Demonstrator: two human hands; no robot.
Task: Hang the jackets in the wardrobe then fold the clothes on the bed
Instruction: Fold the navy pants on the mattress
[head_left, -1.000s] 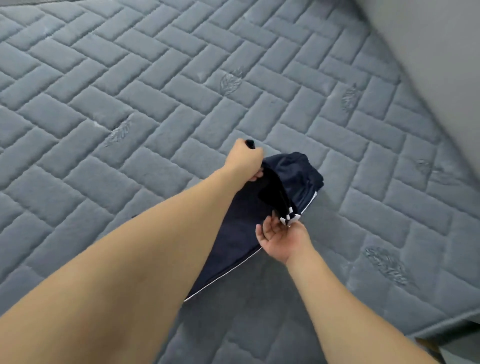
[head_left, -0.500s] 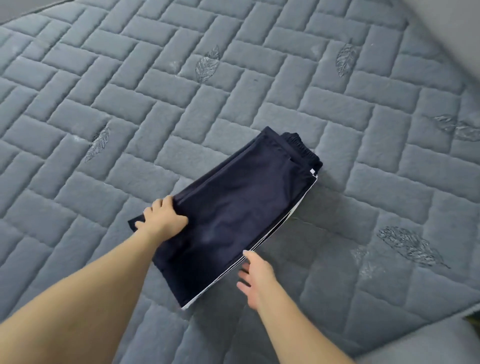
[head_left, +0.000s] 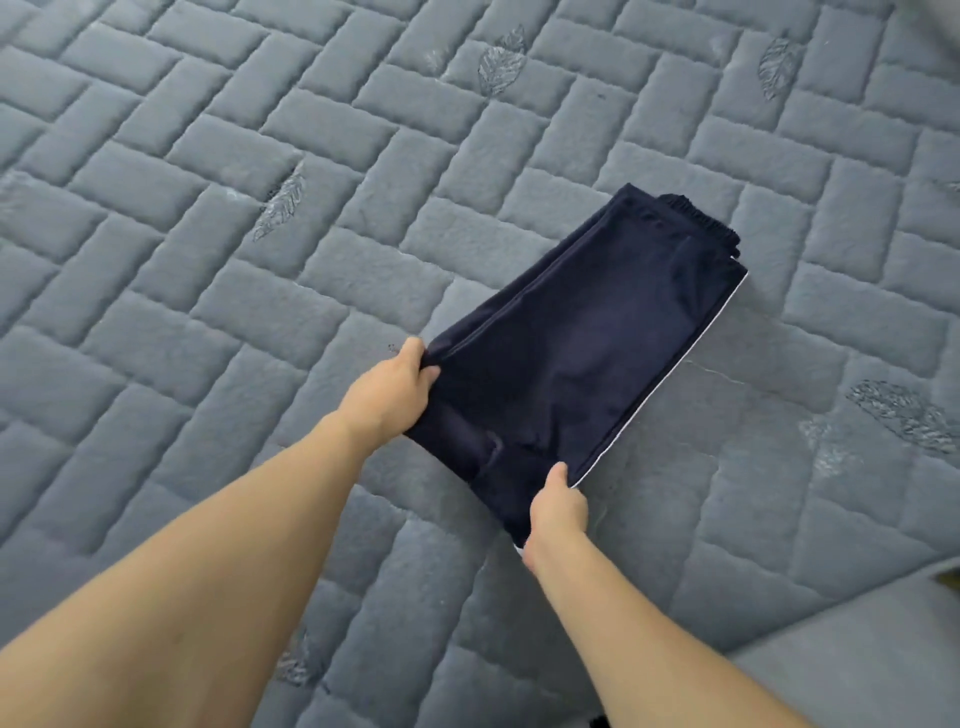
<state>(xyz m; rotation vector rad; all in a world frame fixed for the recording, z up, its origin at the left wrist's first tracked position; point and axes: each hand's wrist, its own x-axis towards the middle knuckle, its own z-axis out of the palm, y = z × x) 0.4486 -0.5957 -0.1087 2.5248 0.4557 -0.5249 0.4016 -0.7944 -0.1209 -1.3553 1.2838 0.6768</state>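
Observation:
A pair of navy trousers (head_left: 582, 343) with a thin white side stripe lies folded into a long rectangle on the grey quilted bed (head_left: 260, 260). Its elastic waistband points to the far right. My left hand (head_left: 389, 389) grips the near left corner of the fold, fingers curled round the cloth. My right hand (head_left: 556, 509) grips the near right corner by the white stripe, thumb on top. The near end of the trousers is lifted slightly off the bed.
The bed cover has a brick pattern with stitched leaves. Its near right edge (head_left: 831, 639) drops away at the lower right. A pale wall or surface shows at the top right corner.
One second ago both hands were at the waistband end laying the fold down. They then slid to the near end, and now each grips a near corner.

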